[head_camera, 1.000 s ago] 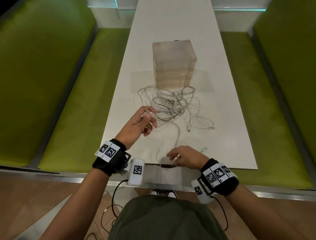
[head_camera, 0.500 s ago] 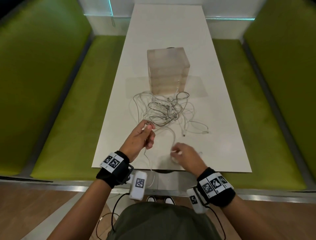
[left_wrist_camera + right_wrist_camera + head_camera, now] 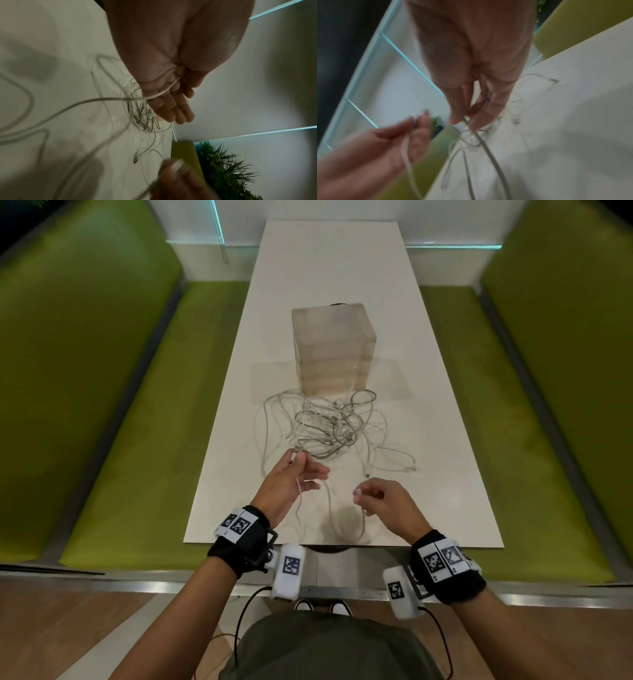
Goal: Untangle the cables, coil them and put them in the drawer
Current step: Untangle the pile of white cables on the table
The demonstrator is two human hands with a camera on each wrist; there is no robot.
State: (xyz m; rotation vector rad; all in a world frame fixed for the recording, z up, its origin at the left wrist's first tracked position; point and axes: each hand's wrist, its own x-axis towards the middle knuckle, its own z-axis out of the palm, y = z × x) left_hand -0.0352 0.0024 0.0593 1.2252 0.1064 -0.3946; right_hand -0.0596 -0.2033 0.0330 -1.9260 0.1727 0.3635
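A tangle of white and grey cables (image 3: 329, 429) lies on the white table (image 3: 445, 491), just in front of the translucent drawer box (image 3: 334, 350). One white cable (image 3: 330, 508) runs out of the tangle and hangs in a loop between my hands. My left hand (image 3: 303, 465) pinches it near the tangle, and the left wrist view shows the cable (image 3: 159, 94) crossing the palm under the thumb. To the right, my right hand (image 3: 363, 494) pinches the cable's white plug (image 3: 358, 492) between thumb and forefinger (image 3: 458, 117), above the table's near end.
Green benches (image 3: 154, 440) run along both sides of the table. A loose cable end with a metal connector (image 3: 367, 475) lies right of the tangle. The box's drawers look closed. The table's near edge (image 3: 342, 545) is close below my hands.
My right hand has risen from the table's near edge with the plug and moved forward. My left hand has drawn the cable slightly back from the tangle, and the loop hangs between them.
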